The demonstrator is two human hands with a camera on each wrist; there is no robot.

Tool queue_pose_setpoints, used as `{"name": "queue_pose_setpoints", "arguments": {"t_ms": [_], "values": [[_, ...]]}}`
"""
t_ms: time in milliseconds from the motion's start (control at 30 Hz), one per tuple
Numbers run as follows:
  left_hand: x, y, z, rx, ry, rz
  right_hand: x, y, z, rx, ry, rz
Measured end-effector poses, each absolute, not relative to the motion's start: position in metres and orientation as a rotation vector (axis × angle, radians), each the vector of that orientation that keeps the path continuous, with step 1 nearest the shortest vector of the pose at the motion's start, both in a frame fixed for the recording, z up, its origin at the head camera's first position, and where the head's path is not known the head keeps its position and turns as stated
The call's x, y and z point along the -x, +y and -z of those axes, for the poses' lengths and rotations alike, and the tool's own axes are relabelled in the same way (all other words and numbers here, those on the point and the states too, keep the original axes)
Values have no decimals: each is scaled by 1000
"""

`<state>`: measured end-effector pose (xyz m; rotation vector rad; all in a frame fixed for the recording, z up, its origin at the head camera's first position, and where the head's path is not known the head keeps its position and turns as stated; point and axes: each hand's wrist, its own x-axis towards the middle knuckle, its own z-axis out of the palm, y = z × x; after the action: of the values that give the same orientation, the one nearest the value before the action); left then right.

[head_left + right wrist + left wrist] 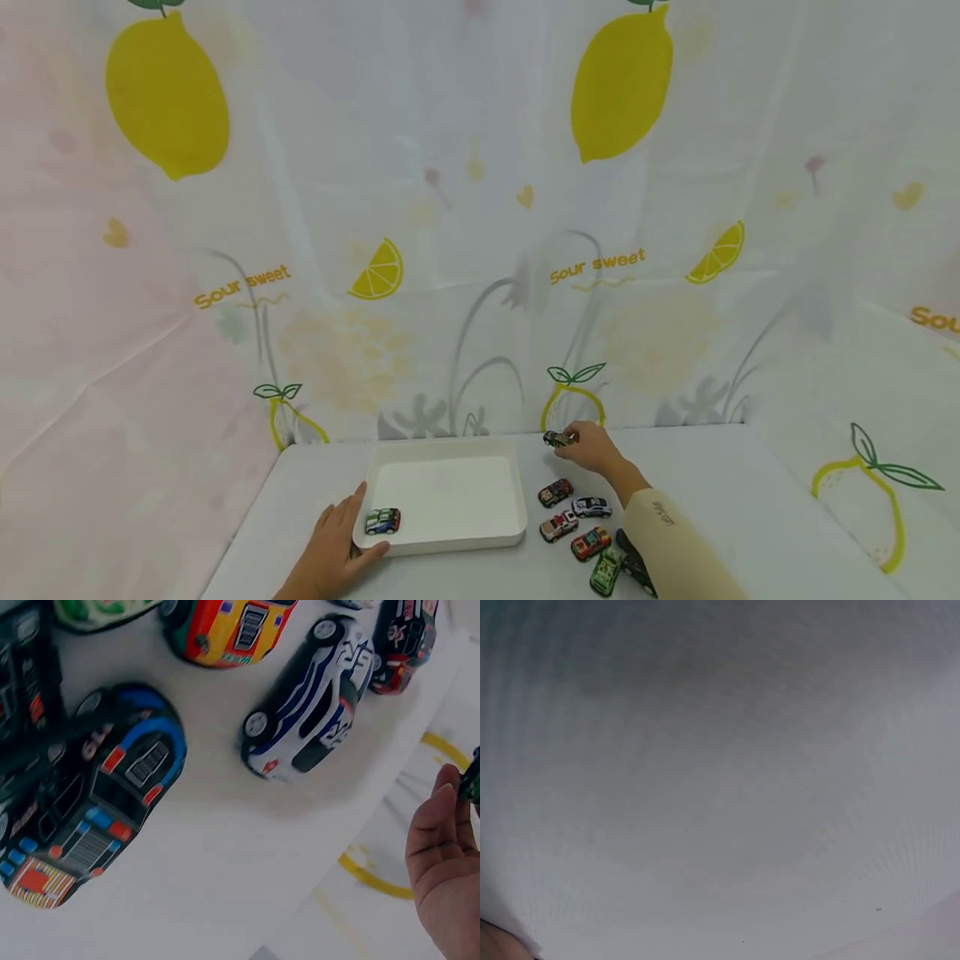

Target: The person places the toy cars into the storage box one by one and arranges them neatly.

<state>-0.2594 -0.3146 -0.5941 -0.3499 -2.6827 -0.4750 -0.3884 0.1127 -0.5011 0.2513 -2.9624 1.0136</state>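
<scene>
My left hand rests at the near left corner of a white tray, its fingers along the left side and its thumb on the front edge. A toy car in white, green and blue sits inside that corner. My right hand pinches a dark green toy car above the table, beyond the tray's far right corner. In the right wrist view the same hand appears at the right edge, the car only partly visible. The left wrist view shows mostly blurred white surface.
Right of the tray lie several toy cars, among them a white and blue one, a red one, a green one and a black one. My right sleeve partly covers this group. A lemon-print curtain stands behind the table.
</scene>
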Motion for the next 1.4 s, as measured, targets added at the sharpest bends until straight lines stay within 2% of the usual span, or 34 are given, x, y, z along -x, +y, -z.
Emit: {"name": "queue_pose_setpoints", "arguments": {"t_ms": [567,767,1400], "values": [[252,-316,600,343,-2657,472,386,61,512,-350,-2929,-1043],[253,-318,600,328,-2652,480,386,43,518,-488,-2924,-1010],[260,-319,596,347,-2630,442,378,-16,514,-643,-2920,-912]]}}
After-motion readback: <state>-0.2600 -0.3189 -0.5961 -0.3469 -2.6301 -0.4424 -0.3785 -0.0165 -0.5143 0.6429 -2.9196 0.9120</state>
